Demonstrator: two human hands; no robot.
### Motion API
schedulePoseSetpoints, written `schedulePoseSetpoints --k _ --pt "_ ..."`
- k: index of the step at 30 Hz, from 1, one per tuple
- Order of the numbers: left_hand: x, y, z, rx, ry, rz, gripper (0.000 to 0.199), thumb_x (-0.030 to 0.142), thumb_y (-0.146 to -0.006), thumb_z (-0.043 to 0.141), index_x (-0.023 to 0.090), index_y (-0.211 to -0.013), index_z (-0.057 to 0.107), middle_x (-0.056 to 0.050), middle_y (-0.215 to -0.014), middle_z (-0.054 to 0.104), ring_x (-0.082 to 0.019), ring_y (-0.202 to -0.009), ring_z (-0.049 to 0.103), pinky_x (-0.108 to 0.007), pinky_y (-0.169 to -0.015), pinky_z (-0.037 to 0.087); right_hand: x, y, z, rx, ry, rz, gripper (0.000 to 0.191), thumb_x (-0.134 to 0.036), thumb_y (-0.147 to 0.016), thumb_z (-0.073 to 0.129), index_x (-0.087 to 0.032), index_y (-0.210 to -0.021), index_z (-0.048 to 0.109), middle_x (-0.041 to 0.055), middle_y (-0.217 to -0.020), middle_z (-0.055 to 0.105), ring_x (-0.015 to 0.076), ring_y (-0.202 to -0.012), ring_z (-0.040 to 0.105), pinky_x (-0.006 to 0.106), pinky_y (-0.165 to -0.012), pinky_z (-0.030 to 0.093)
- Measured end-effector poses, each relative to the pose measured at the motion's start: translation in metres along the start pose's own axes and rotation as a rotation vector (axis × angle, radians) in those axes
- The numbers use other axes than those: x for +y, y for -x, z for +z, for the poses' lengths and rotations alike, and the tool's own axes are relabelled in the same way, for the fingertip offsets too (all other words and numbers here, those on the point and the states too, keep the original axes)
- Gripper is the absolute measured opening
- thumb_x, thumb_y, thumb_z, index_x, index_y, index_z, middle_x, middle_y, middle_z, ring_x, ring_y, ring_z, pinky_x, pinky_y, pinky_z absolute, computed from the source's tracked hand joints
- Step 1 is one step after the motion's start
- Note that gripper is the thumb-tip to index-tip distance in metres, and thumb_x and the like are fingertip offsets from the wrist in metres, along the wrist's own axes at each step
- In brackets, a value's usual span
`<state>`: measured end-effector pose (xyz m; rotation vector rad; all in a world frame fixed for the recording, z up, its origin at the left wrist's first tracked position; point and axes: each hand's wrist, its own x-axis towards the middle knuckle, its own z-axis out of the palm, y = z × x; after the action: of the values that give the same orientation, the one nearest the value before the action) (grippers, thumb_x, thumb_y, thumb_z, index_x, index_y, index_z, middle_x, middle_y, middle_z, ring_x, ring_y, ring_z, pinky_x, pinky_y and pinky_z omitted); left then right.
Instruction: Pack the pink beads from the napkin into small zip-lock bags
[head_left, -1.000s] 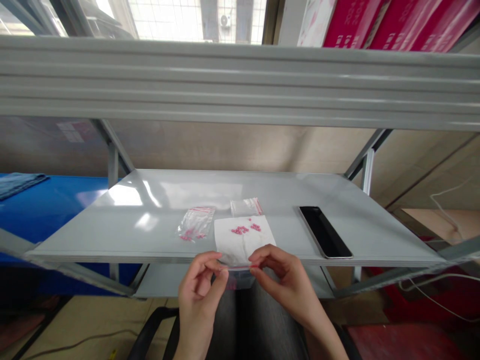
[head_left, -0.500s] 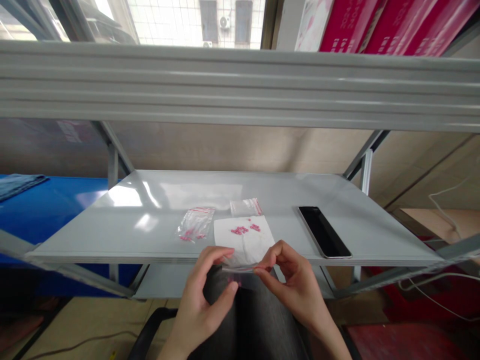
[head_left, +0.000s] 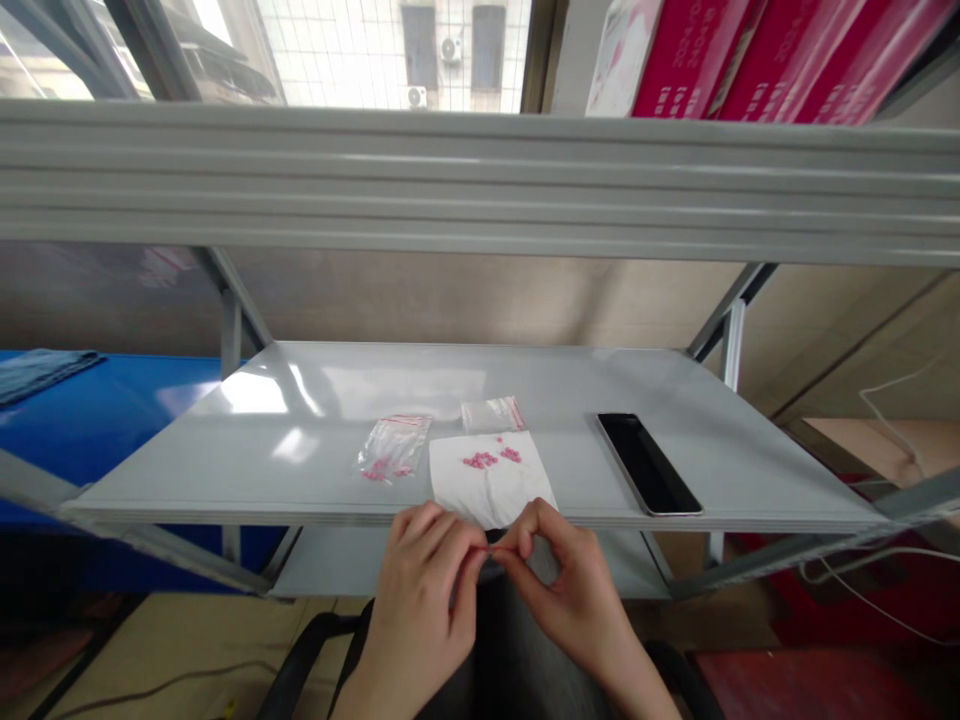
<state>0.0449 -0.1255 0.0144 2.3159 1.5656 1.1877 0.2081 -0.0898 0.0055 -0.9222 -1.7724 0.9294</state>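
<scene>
Though barely visible, a plastic bag [head_left: 491, 552] pinched between both hands' closed fingers [head_left: 469, 552]

Two hands [head_left: 418, 600] [head_left: 570, 590], one phone [head_left: 649, 463], one tissue [head_left: 487, 475]

A black smartphone [head_left: 649, 464] lies on the grey metal shelf [head_left: 585, 375].

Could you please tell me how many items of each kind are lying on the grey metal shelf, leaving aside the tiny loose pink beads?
Clear zip bags: 2
White paper tissue: 1
Black smartphone: 1
Total: 4
</scene>
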Motion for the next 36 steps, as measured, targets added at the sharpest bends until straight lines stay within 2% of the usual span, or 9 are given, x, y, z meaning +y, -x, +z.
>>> schedulePoseSetpoints --k 7,15,19,24,27,29,30,34,36 --pt "-0.005 0.002 -0.003 0.134 -0.001 0.018 0.028 0.0 -0.087 0.053 0.02 -0.069 0.058 0.003 -0.065 0.06 -0.017 -0.07 0.051 -0.033 -0.072 0.036 -0.003 0.005 0.0 -0.048 -0.036 -0.003 0.028 -0.013 -0.086 0.057 -0.024 -0.071 0.036 -0.0034 -0.068 0.057 0.0135 -0.064 0.062 0.021 -0.062 0.045" --pt "-0.014 0.002 -0.016 0.126 0.07 0.007 0.025 0.007 -0.086 0.064 0.024 -0.067 0.064 0.005 -0.062 0.068 -0.016 -0.064 0.057 -0.029 -0.064 0.044 -0.003 0.009 -0.002 -0.028 -0.061 -0.088 0.03 -0.008 -0.088 0.053 -0.024 -0.07 0.034 -0.002 -0.071 0.052 0.0144 -0.066 0.057 0.024 -0.061 0.043" --pt "-0.017 0.002 -0.03 0.188 0.138 -0.027 0.019 0.011 -0.086 0.066 0.026 -0.074 0.07 0.004 -0.066 0.07 -0.016 -0.066 0.062 -0.028 -0.063 0.049 -0.006 0.0 0.012 0.008 -0.151 -0.18 0.032 -0.001 -0.082 0.052 -0.023 -0.068 0.034 -0.0038 -0.069 0.048 0.0129 -0.064 0.053 0.023 -0.061 0.041" --pt "-0.029 0.007 -0.063 0.294 0.123 -0.144 0.021 0.013 -0.085 0.063 0.029 -0.08 0.076 0.004 -0.069 0.073 -0.014 -0.061 0.068 -0.024 -0.058 0.052 -0.022 -0.027 0.038 -0.022 -0.251 -0.191 0.029 -0.002 -0.079 0.051 -0.023 -0.066 0.037 -0.0045 -0.067 0.051 0.0116 -0.06 0.051 0.022 -0.055 0.037" --pt "-0.053 -0.002 -0.082 0.305 0.085 -0.261 0.01 0.023 -0.082 0.068 0.027 -0.078 0.077 0.002 -0.073 0.076 -0.017 -0.065 0.07 -0.026 -0.063 0.055 -0.026 -0.062 0.054 -0.036 -0.228 -0.134 0.025 -0.007 -0.077 0.057 -0.023 -0.066 0.041 -0.0059 -0.062 0.049 0.0113 -0.056 0.048 0.022 -0.052 0.036" --pt "-0.079 -0.019 -0.088 0.29 0.126 -0.366 0.012 0.029 -0.081 0.067 0.023 -0.078 0.076 -0.001 -0.079 0.078 -0.02 -0.074 0.072 -0.029 -0.069 0.058 -0.019 -0.093 0.066 -0.065 -0.199 -0.031 0.024 -0.011 -0.074 0.065 -0.023 -0.069 0.045 -0.0062 -0.063 0.052 0.0122 -0.058 0.053 0.023 -0.056 0.043" --pt "-0.094 -0.029 -0.087 0.222 0.155 -0.407 0.015 0.032 -0.082 0.065 0.021 -0.082 0.076 -0.002 -0.081 0.078 -0.021 -0.076 0.073 -0.03 -0.07 0.059 -0.013 -0.109 0.073 -0.069 -0.143 0.051 0.025 -0.011 -0.073 0.068 -0.023 -0.069 0.047 -0.0062 -0.063 0.054 0.0126 -0.06 0.056 0.023 -0.058 0.046" --pt "-0.153 -0.068 -0.071 0.11 0.126 -0.436 0.019 0.03 -0.088 0.06 0.015 -0.085 0.073 -0.004 -0.079 0.076 -0.019 -0.07 0.072 -0.03 -0.067 0.059 0.025 -0.164 0.097 -0.082 -0.028 0.131 0.019 -0.01 -0.076 0.073 -0.018 -0.073 0.057 -0.0031 -0.067 0.062 0.0147 -0.066 0.063 0.027 -0.066 0.052" --pt "-0.174 -0.08 -0.059 0.054 0.076 -0.445 0.019 0.03 -0.092 0.061 0.014 -0.088 0.07 -0.004 -0.081 0.074 -0.017 -0.071 0.07 -0.03 -0.068 0.059 0.042 -0.18 0.101 -0.108 0.036 0.134 0.01 -0.018 -0.086 0.071 -0.015 -0.081 0.063 0.0 -0.079 0.067 0.0149 -0.073 0.066 0.031 -0.072 0.055"
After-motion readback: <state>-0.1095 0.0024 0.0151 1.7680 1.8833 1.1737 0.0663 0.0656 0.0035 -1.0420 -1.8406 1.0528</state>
